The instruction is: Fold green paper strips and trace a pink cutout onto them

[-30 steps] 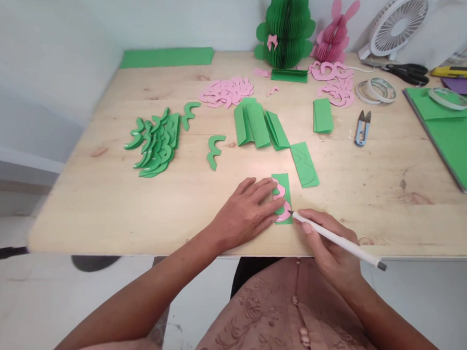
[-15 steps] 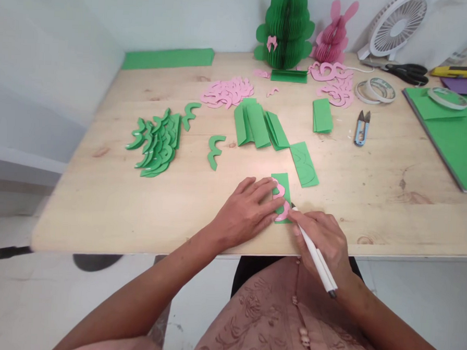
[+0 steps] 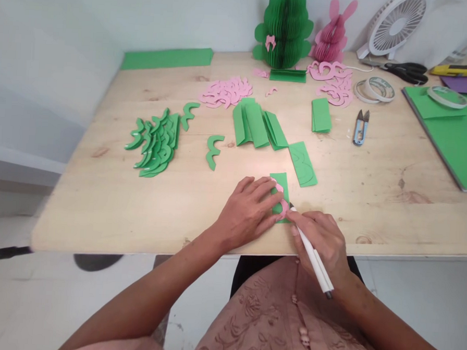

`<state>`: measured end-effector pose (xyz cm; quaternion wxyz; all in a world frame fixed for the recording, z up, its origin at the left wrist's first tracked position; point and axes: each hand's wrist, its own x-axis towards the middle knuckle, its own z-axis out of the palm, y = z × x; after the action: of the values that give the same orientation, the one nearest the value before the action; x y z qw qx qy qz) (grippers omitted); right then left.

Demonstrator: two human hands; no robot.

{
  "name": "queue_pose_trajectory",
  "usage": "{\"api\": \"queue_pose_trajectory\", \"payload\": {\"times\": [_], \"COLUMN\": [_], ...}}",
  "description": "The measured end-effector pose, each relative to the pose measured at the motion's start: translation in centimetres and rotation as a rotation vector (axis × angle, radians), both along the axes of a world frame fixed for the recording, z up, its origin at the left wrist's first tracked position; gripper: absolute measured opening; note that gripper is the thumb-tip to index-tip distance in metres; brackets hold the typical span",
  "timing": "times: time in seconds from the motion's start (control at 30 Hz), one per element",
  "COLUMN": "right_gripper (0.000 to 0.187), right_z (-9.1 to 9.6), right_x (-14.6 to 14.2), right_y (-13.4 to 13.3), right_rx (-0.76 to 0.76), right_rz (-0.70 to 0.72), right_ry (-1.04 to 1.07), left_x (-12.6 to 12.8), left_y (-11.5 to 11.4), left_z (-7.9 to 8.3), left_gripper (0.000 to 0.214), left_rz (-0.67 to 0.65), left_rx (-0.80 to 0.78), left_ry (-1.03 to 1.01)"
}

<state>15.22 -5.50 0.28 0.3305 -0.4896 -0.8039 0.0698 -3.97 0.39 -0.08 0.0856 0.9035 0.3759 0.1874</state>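
Observation:
My left hand (image 3: 249,210) lies flat with fingers stretched, pressing a pink curved paper template (image 3: 282,206) onto a small green paper strip (image 3: 280,181) near the table's front edge. My right hand (image 3: 324,241) is closed round a white pen (image 3: 311,255), whose tip touches the strip at the template's right edge. A second green strip (image 3: 303,164) with a drawn outline lies just beyond.
Wooden table (image 3: 374,172) carries folded green strips (image 3: 257,125), a fan of green cut-outs (image 3: 157,142), pink cut-outs (image 3: 225,91), small snips (image 3: 360,127), tape rolls (image 3: 374,89), scissors (image 3: 407,72), green sheets (image 3: 455,134), honeycomb paper figures (image 3: 284,26) and a fan (image 3: 396,24).
My right hand turned the pen from lying out to the right to pointing back toward me, and the tip crept up along the template's edge. My left hand stayed put.

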Motion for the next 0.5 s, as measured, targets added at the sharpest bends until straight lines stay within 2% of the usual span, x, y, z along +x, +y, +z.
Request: {"api": "queue_pose_trajectory", "payload": {"times": [0.17,0.33,0.5], "right_gripper": [0.037,0.028,0.014], "right_z": [0.1,1.4,2.0], "right_x": [0.2,0.2,-0.1], "right_y": [0.1,0.0,-0.3], "right_rx": [-0.051,-0.148,-0.199], "right_rz": [0.021,0.001,-0.055], "right_ry": [0.088,0.268,0.247], "left_x": [-0.1,-0.1,-0.1], "left_y": [0.1,0.1,0.0], "left_z": [0.0,0.0,0.0], "left_gripper": [0.025,0.025,0.026], "left_rz": [-0.011,-0.007,-0.01], "left_rx": [-0.017,-0.031,-0.036], "left_ry": [0.001,-0.001,-0.003]}}
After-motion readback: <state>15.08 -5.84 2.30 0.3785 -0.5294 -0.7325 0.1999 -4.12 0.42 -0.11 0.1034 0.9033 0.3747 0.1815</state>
